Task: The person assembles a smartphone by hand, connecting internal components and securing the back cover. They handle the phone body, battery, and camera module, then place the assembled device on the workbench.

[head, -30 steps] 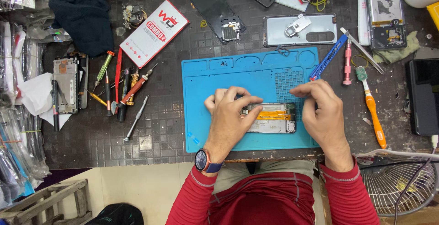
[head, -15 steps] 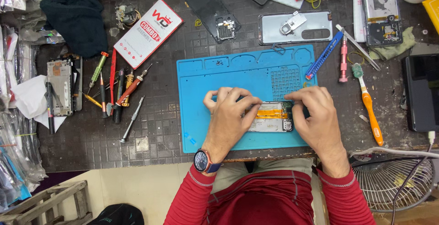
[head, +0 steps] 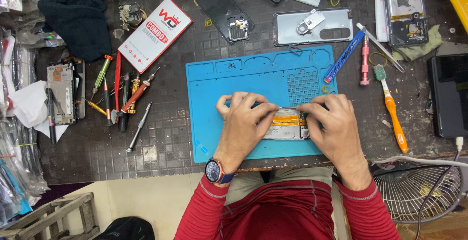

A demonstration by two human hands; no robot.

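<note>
Opened phone (head: 287,125): laid flat on the near half of the blue mat, directly in front of the person; both hands are pressed on it.
Progress: back cover is off and the interior is exposed; an orange-yellow flex strip across a pale metal plate is visible between the fingers. Work on the internals is judged to be mid-way; reassembly is not yet done.
Left hand (head: 246,118): laid palm-down over the left part of the phone, fingers curled and pressed onto its upper edge. A dark round wristwatch (head: 214,171) is worn.
Right hand (head: 331,123): closed over the right end of the phone, fingertips pinched at the top edge. Whether a tool is held cannot be told.
Blue mat (head: 234,84): soft, matte silicone, rectangular, with shallow moulded trays along the far rim and a square grid of small cells at the right.
Worktop (head: 165,137): dark, embossed in small squares, scuffed.
Screwdrivers (head: 124,98): slim metal shafts with coloured handles, grouped left of the mat.
Toothbrush (head: 390,103): orange handle, lying right of the mat.
Blue craft knife (head: 343,57): slim plastic body, resting at the mat's far right corner.
Grey back cover (head: 312,25): smooth, glossy, rounded rectangle, beyond the mat.
</note>
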